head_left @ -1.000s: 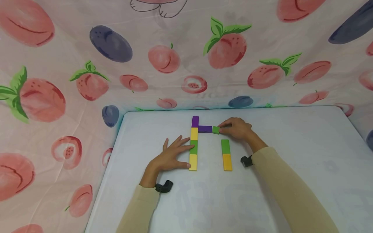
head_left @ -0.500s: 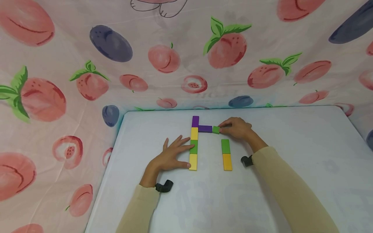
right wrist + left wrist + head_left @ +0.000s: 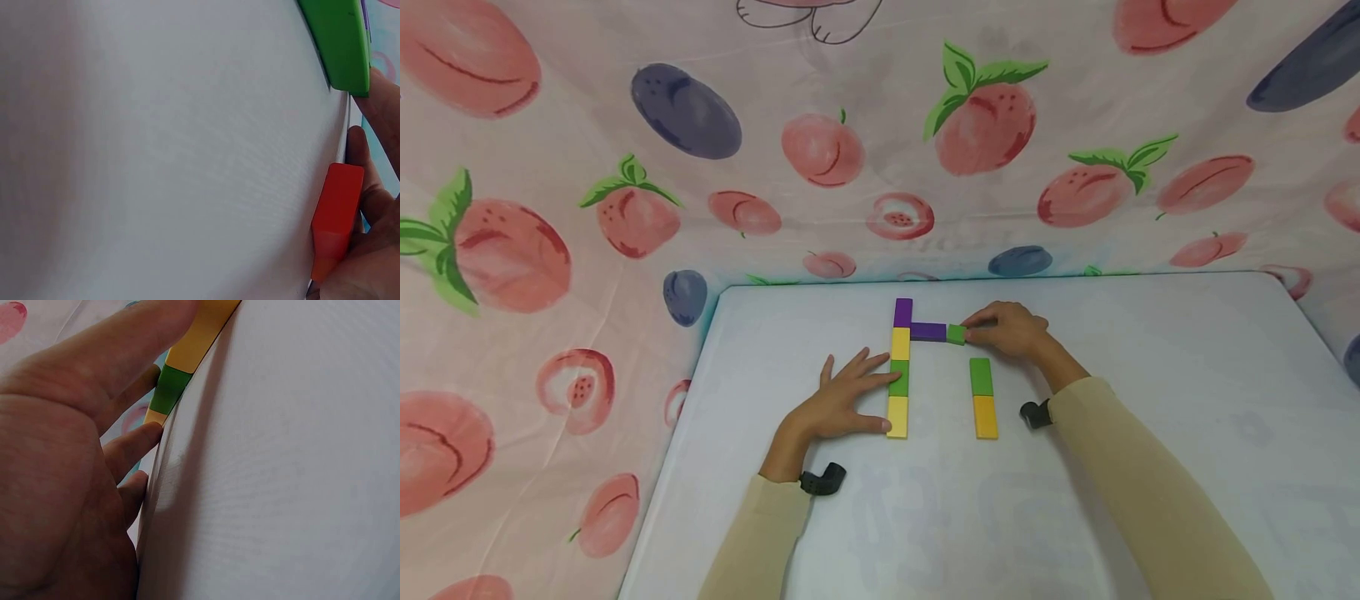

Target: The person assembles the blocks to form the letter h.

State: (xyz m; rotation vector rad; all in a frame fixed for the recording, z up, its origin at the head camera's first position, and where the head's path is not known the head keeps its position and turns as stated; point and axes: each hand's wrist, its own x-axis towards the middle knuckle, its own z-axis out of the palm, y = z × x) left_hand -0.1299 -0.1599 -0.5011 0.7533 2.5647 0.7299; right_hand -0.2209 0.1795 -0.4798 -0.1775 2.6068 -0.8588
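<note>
In the head view my left hand (image 3: 833, 404) lies spread beside a column of flat blocks. Its thumb touches the light yellow block (image 3: 898, 419) at the near end, a finger rests on the green block (image 3: 902, 386) above. Beyond them are a yellow block (image 3: 900, 343) and a purple block (image 3: 903, 312). A second purple block (image 3: 928, 332) runs rightward from the column. At its right end, thumb and finger of my right hand (image 3: 1011, 332) pinch a small green block (image 3: 955, 334). A red block (image 3: 337, 206) shows under that hand in the right wrist view; whether it is gripped, I cannot tell.
A separate pair, a green block (image 3: 981, 377) above an orange-yellow block (image 3: 985, 417), lies to the right of the column. Everything rests on a white tabletop (image 3: 925, 517). A fruit-patterned cloth (image 3: 865, 92) hangs behind and along the left.
</note>
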